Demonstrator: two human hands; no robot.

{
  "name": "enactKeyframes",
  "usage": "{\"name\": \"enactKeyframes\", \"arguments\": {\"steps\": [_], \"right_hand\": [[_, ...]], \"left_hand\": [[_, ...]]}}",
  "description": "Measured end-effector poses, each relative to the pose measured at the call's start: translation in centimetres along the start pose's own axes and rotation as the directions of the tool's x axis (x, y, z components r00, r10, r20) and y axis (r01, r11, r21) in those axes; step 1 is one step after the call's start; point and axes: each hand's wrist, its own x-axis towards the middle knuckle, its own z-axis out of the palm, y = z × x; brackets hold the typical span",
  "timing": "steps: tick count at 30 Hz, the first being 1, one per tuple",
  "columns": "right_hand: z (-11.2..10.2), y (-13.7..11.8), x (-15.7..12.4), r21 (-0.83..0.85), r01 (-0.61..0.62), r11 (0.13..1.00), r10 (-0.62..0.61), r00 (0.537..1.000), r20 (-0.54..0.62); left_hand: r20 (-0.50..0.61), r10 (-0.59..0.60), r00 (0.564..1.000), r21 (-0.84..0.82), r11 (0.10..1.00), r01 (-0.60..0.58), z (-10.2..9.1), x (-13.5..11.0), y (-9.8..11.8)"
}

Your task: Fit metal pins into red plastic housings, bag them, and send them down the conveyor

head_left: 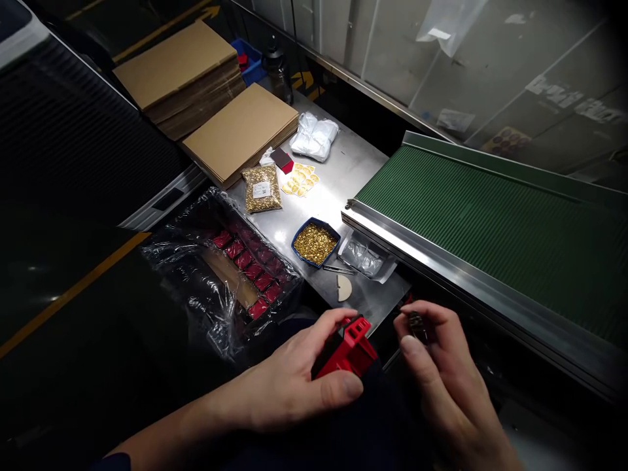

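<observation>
My left hand grips a red and black plastic housing, fingers behind it and thumb along its near side. To its right, apart from it, my right hand pinches a small, dark, shiny piece between fingertips and thumb; its kind is unclear. Beyond both hands, a blue dish on the metal table holds many small gold-coloured metal parts. Tweezers lie beside the dish, and a cream-coloured notched disc lies nearer to me.
A plastic-lined box with red parts stands left. Behind it are a bag of gold parts, stickers, a white packet and cardboard stacks. A green conveyor belt runs along the right.
</observation>
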Motion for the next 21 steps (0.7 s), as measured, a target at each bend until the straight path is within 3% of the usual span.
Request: {"name": "enactKeyframes", "arguments": {"steps": [5, 8, 14, 21], "right_hand": [[0.0, -2.7, 0.0, -0.074, 0.087, 0.993, -0.089, 0.996, -0.02], [0.4, -3.0, 0.0, -0.099, 0.145, 0.984, -0.149, 0.988, -0.031], [0.8, -2.5, -0.1, -0.059, 0.121, 0.991, -0.125, 0.989, -0.073], [0.9, -2.8, 0.7, -0.052, 0.35, 0.935, -0.35, 0.937, -0.006]], "left_hand": [[-0.07, 0.005, 0.998, 0.231, 0.973, 0.011, 0.3, 0.5, 1.9], [-0.054, -0.009, 0.999, 0.28, 0.96, 0.024, 0.2, 0.7, 2.0], [-0.068, -0.014, 0.998, 0.319, 0.947, 0.035, 0.1, 0.8, 1.7], [-0.11, -0.005, 0.994, 0.398, 0.916, 0.048, 0.4, 0.7, 1.5]]}}
